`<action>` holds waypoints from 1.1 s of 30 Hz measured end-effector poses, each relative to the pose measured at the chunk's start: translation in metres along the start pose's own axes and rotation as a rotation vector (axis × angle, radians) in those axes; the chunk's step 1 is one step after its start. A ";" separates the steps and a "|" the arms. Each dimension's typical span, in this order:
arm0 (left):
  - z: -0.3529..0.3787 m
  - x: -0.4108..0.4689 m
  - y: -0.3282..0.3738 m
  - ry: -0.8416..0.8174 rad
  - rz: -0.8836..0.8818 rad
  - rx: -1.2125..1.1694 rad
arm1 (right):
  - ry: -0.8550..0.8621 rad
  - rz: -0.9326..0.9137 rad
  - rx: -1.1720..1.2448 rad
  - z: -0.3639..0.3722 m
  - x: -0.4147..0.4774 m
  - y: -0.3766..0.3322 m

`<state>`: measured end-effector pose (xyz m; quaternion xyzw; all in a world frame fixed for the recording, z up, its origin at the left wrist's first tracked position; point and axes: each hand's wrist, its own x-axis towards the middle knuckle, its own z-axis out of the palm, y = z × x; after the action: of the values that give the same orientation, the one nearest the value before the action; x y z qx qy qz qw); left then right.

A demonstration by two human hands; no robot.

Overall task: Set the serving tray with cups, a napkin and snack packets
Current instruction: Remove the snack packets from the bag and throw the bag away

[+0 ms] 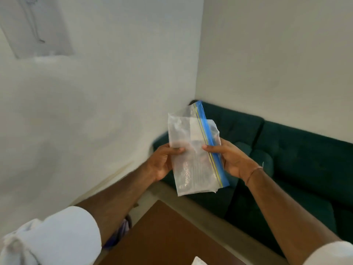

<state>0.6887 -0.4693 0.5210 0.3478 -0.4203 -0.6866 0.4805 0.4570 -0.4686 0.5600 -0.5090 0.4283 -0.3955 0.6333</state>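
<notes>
A clear plastic zip bag [193, 155] with a blue seal strip along its right edge is held up in front of me, folded and crinkled. My left hand [162, 161] grips its left side, thumb on the front. My right hand [229, 159] pinches the blue seal edge. What is inside the bag is too blurred to tell. No tray, cups or napkin are in view, except a white corner [197, 262] of something at the bottom edge.
A brown wooden table [168, 236] lies below my arms. A dark green sofa [296, 159] runs along the right wall into the corner. White walls stand behind and to the left.
</notes>
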 end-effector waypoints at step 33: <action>-0.706 0.002 -0.493 0.732 -0.702 -0.008 | 0.100 0.746 -0.812 0.390 0.478 0.786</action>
<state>1.1290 -0.5519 -0.2136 0.6841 -0.0794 -0.6414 0.3380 1.0294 -0.6647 -0.2352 -0.5067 0.7271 0.0288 0.4623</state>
